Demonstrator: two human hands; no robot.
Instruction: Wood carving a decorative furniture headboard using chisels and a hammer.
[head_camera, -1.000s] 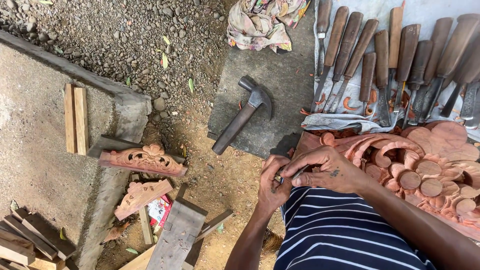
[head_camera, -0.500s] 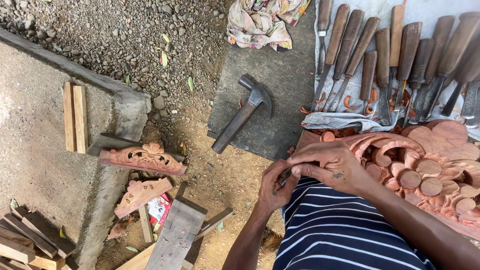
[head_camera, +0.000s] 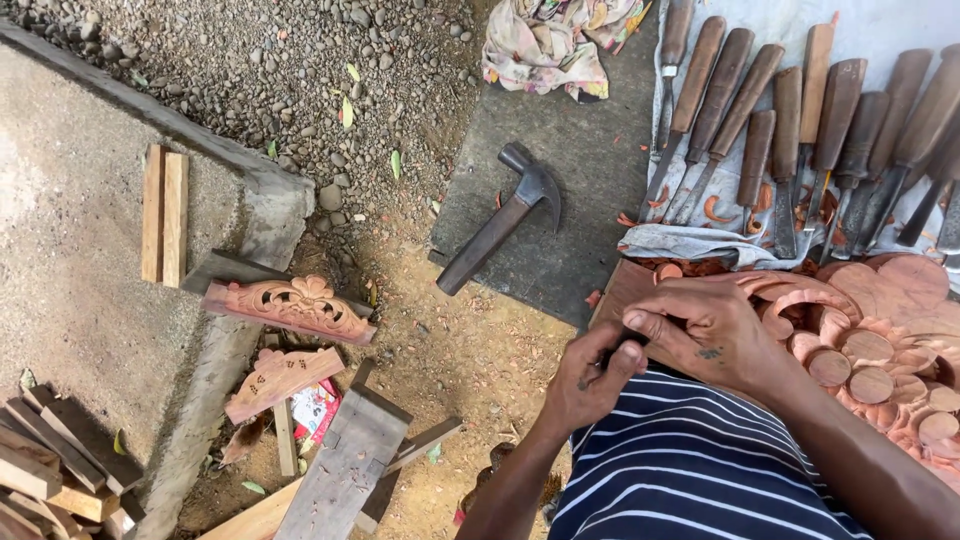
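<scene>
At the near edge of the carved wooden panel (head_camera: 880, 330), both hands meet, touching each other. Left hand (head_camera: 590, 380) curled closed, fingers folded against the right; cannot tell what, if anything, it grips. Right hand (head_camera: 700, 325) lies palm-down over the panel's left end, fingers bent toward the left hand; contents hidden. Panel: reddish wood, round floral relief, resting across the lap above a striped garment (head_camera: 690, 460). Just beyond the panel, a row of wooden-handled chisels (head_camera: 790, 120) on pale cloth. Hammer (head_camera: 500, 215) lies on a grey slab, left of the chisels. Carved offcuts (head_camera: 290, 305) lie further left.
</scene>
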